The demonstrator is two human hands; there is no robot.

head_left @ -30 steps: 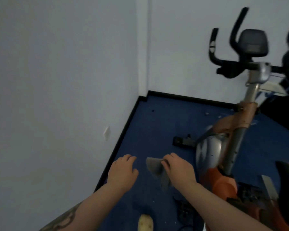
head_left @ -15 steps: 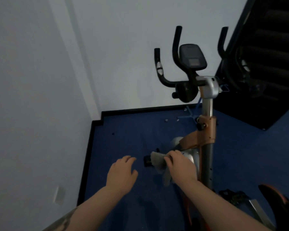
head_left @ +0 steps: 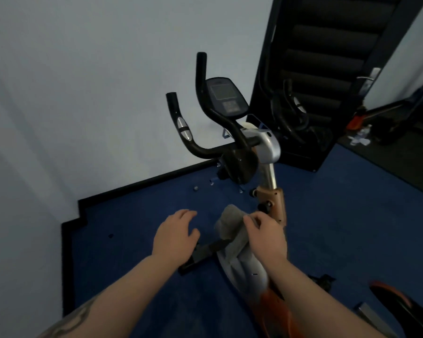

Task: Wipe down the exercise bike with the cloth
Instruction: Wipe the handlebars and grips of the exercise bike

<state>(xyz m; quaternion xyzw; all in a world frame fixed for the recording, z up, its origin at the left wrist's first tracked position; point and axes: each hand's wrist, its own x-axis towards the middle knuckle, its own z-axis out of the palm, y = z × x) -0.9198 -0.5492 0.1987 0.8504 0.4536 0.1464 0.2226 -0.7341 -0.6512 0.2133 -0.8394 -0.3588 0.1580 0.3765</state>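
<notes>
The exercise bike (head_left: 269, 152) stands in front of me on blue carpet, with black handlebars (head_left: 200, 111), a dark console (head_left: 226, 97), a silver post and an orange body low at the right. My right hand (head_left: 266, 236) grips a grey cloth (head_left: 231, 225) in front of the post, above the silver flywheel housing (head_left: 249, 267). My left hand (head_left: 176, 234) hovers to the left of the cloth with relaxed fingers, holding nothing. The seat (head_left: 401, 303) shows only as a dark edge at the lower right.
A white wall with black skirting (head_left: 142, 184) runs close on the left and behind the bike. A black padded panel (head_left: 327, 69) leans behind the handlebars. The bike's front foot (head_left: 200, 256) lies on the carpet. Small bits lie on the floor near the wall.
The view has swung right and closer to the bike, so the handlebars and console now sit centre frame. Both hands keep their pose, the right still gripping the cloth.
</notes>
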